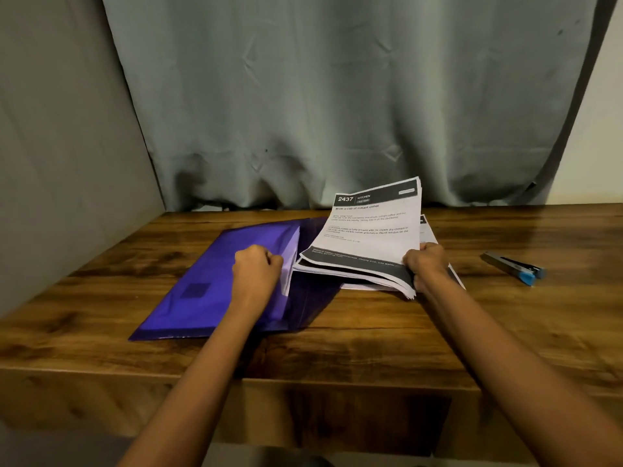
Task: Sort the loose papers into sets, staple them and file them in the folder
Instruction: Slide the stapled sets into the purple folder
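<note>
Both forearms reach forward over the wooden desk (472, 332), the hands well apart. The left hand (258, 267) is curled knuckles-up, pinching the open edge of the purple folder (202, 291), which lies flat on the desk's left side with white sheets showing at its mouth. The right hand (426, 264) grips the near right corner of the stack of papers (367, 230), its far edge tilted up and its left edge at the folder's opening. A blue stapler (515, 267) lies on the desk to the right.
</note>
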`<state>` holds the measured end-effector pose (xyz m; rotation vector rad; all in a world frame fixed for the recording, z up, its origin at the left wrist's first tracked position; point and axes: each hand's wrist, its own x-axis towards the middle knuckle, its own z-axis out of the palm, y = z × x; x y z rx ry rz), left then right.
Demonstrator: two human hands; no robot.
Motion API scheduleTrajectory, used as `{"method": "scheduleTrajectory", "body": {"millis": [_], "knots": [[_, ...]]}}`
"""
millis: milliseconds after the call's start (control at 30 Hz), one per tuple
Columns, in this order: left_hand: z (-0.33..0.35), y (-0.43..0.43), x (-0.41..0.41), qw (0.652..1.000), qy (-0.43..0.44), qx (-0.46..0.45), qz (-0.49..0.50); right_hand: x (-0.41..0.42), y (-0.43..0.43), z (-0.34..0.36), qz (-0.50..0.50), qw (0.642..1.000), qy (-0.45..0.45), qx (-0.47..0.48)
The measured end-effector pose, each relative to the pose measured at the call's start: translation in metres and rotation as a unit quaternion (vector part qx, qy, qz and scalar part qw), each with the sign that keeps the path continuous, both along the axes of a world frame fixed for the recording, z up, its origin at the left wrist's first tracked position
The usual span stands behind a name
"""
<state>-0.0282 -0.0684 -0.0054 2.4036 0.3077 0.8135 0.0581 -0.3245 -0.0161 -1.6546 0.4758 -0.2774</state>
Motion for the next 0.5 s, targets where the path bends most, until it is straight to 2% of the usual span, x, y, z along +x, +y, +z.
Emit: {"method": "scheduleTrajectory", "body": {"millis": [167,500], "knots": [[-0.003,0.005,0.0,1.0,-0.01,-0.02,-0.015,-0.006,0.006,0.002,0.004,1.0,0.015,0.013],[-0.001,-0.002,-0.005,1.0,-0.012,-0.018,-0.001,-0.025,0.037,0.005,0.022,0.997,-0.016,-0.073]]}}
